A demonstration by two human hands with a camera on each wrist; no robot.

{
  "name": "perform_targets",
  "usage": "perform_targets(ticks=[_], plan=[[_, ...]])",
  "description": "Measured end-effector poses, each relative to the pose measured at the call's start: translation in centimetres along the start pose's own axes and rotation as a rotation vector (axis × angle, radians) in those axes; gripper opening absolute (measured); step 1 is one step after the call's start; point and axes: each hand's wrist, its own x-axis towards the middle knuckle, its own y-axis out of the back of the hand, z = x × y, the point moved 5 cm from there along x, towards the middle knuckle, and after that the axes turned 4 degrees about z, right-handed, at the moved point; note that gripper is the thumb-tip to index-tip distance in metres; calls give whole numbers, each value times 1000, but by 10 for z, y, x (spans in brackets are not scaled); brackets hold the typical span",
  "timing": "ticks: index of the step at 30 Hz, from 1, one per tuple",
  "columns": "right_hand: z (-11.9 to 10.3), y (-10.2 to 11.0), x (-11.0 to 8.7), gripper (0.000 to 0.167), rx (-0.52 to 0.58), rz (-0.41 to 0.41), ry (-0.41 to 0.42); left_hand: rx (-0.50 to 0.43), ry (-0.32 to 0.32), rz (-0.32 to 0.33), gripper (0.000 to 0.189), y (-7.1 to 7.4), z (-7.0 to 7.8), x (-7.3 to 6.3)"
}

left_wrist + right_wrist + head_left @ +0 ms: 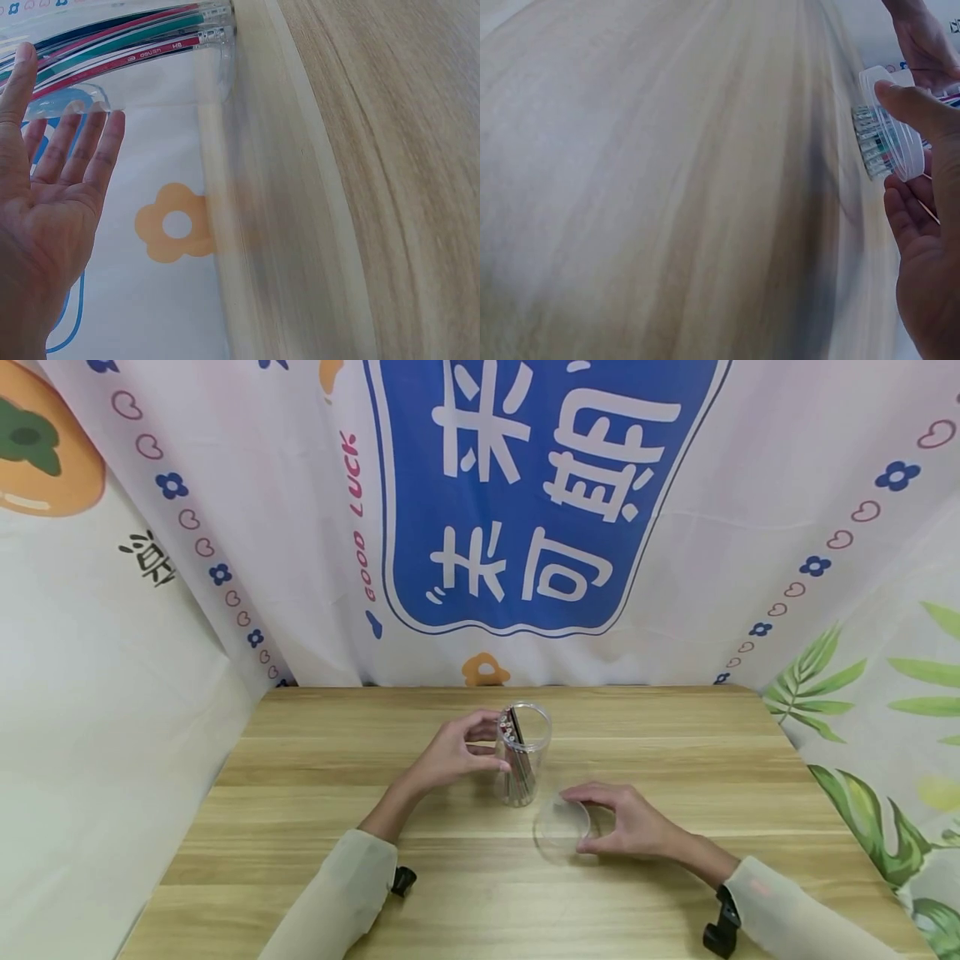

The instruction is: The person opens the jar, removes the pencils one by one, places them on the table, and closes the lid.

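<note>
A clear plastic jar (529,777) stands upright with several pencils (514,745) leaning inside it. In the left wrist view the pencils (124,61) are red and dark green, eraser ends down at the jar's bottom. My left hand (457,749) holds the jar from its left side, thumb in front and fingertips touching the wall. To the right of the jar, my right hand (626,822) pinches a round translucent lid (564,821) by its edge, thumb and fingers on opposite sides. The right wrist view shows the lid (896,131) in front of the jar and pencils.
The wooden table (315,735) carries the jar. A printed curtain (322,635) hangs along the table's back edge, and more patterned cloth (832,710) flanks the sides. A black strap mount (722,927) sits on the right wrist.
</note>
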Motion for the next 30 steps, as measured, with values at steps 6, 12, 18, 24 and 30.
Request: perform_targets(ticks=[6,12,18,24,30], plan=[[2,-6,1,69,-3,-12,2,7,5,0,70,0,1,0],[1,-12,3,71,-62,-35,13,13,17,5,71,0,1,0],[1,-17,3,71,-77,-71,7,7,19,2,72,0,1,-1],[1,-20,3,71,-111,-90,15,2,15,-1,72,0,1,0],[-1,-21,4,71,-163,-90,33,10,16,-1,72,0,0,0]])
